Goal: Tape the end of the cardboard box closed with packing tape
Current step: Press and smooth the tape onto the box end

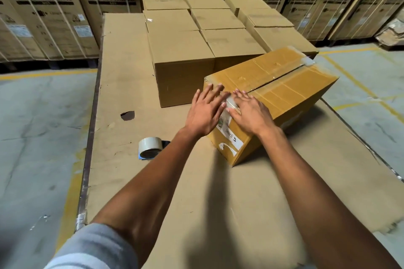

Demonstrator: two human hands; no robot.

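A yellowish cardboard box (282, 85) lies at an angle on the flat cardboard sheet (122, 76). Clear tape runs along its top seam and folds over the near end. My left hand (204, 111) lies flat on the near end's top corner, fingers spread. My right hand (251, 113) presses flat beside it, over the tape strip (229, 105) that shows between the two hands. Neither hand grips anything. A roll of clear packing tape (149, 147) rests on the sheet to the left of my left forearm.
Several plain closed cartons (181, 59) stand in rows just behind the box. Tall washing machine cartons (43, 17) line the back wall. The concrete floor with yellow lines (39, 116) lies on both sides of the sheet.
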